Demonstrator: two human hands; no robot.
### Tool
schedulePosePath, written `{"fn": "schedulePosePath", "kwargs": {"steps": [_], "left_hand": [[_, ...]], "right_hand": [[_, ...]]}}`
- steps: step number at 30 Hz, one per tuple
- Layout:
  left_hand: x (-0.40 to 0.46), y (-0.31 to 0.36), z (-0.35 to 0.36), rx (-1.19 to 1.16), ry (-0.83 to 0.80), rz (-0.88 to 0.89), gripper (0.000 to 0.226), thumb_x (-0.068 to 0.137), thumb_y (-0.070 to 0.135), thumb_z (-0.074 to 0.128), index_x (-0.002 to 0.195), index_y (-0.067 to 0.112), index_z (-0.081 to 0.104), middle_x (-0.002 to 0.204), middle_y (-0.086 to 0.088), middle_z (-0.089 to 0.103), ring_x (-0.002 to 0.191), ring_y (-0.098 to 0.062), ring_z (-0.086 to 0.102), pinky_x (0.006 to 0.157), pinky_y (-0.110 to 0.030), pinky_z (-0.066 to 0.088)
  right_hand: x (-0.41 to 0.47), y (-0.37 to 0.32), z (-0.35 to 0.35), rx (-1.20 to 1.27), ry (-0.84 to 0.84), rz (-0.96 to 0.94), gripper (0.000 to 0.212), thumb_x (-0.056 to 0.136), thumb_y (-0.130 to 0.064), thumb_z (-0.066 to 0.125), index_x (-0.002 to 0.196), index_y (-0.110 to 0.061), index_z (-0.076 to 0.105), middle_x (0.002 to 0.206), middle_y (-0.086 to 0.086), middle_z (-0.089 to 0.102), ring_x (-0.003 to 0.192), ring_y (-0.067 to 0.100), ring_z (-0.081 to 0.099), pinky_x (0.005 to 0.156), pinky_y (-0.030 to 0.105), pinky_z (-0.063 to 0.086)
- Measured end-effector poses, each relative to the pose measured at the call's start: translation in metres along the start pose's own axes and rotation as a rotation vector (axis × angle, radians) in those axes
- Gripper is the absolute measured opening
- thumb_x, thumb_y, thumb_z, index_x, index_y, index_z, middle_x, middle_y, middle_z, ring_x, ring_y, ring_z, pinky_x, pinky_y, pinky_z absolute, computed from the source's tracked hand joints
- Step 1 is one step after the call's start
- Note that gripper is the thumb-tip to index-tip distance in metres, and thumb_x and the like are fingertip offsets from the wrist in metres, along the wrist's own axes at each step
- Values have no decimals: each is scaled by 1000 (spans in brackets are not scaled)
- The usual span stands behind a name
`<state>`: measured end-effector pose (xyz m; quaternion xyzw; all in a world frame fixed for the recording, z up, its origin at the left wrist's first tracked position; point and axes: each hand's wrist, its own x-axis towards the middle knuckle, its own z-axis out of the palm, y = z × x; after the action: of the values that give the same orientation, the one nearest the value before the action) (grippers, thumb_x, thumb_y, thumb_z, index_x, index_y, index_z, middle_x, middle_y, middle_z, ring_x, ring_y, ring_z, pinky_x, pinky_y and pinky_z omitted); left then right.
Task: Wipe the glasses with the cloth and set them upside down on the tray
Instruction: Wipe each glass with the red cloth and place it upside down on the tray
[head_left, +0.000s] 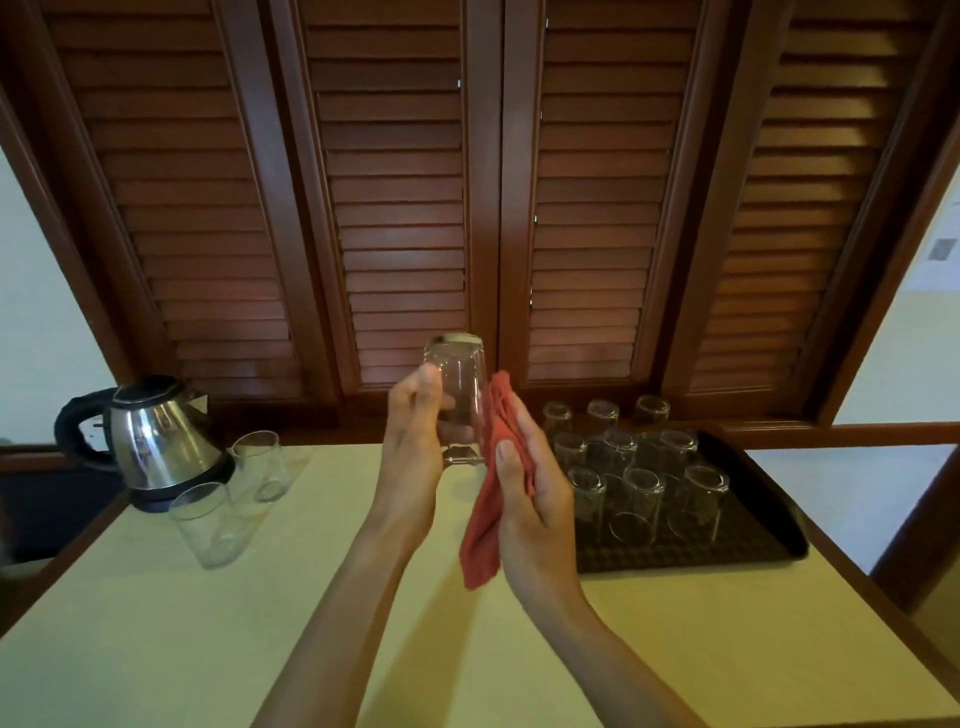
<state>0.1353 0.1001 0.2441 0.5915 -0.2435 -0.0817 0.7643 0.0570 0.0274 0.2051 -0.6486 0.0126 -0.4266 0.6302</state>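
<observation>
Red woven cloth (497, 483) lies across the palm and fingers of the right hand (535, 499), thumb pinning it, its upper fold pressed against the 3 o'clock side of the clear cylindrical drinking glass (457, 395). Left hand (415, 447) grips that glass from the 9 o'clock side, thumb up the wall and fingers curled behind; the glass is held in the air above the pale yellow worktop (322, 597), and which end is up I cannot tell.

Outward, 3 o'clock of the hands: dark rectangular textured tray (763, 499) carrying nine clear glasses, inverted, in three rows of three; nearest row centre glass (640, 506). Rows stand close together. Outward, 9 o'clock: two more clear glasses, rims up, near one (208, 525) and far one (262, 465), just beside a stainless steel electric kettle with black handle (156, 441). Brown louvred wooden shutters (395, 182) at 12 o'clock.

Judgement: wiping step in hand; two glasses on the worktop not yet done.

Risks:
- Glass is held by one bare hand only; a hard wiping push from the cloth side could slip it out toward 9 o'clock.
- Tray looks nearly full; setting another glass down could knock its neighbours.
- Reaching for the remaining glasses passes close to the kettle.
</observation>
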Motion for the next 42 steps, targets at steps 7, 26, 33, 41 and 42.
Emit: {"fn": "schedulePosePath", "kwargs": {"steps": [7, 26, 33, 41, 42], "left_hand": [[-16, -6, 11, 99, -37, -5, 44, 106, 50, 37, 131, 28, 67, 118, 6, 76, 112, -5, 70, 94, -31, 58], [-18, -7, 7, -6, -18, -167, 53, 108, 54, 34, 125, 22, 73, 112, -2, 80, 108, -18, 75, 88, -34, 58], [-18, -5, 6, 10, -13, -116, 70, 81, 68, 67, 128, 17, 63, 119, -6, 74, 116, -24, 71, 99, -50, 57], [-8, 10, 1, 50, -12, 29, 45, 94, 46, 59, 125, 17, 73, 108, -5, 80, 98, -20, 77, 86, -31, 60], [-14, 6, 3, 65, -9, 45, 40, 97, 43, 58, 125, 19, 73, 109, -2, 80, 101, -18, 77, 87, -28, 60]], "right_hand": [[30, -6, -6, -50, 22, -74, 44, 107, -23, 45, 151, -18, 44, 144, -3, 57, 135, 10, 53, 114, 37, 43], [30, -2, -3, -29, 9, -77, 44, 105, -29, 48, 148, -20, 49, 141, -3, 60, 133, 15, 55, 111, 41, 45], [27, -7, -6, 89, 23, 21, 38, 106, -29, 49, 142, -22, 53, 134, 2, 65, 126, 20, 62, 110, 51, 46], [3, 0, 0, 163, 51, 137, 39, 104, -37, 48, 142, -28, 52, 136, -6, 64, 131, 11, 57, 116, 44, 41], [14, -2, -3, 182, 65, 141, 37, 106, -33, 47, 141, -25, 54, 134, -1, 66, 128, 15, 60, 114, 46, 43]]}}
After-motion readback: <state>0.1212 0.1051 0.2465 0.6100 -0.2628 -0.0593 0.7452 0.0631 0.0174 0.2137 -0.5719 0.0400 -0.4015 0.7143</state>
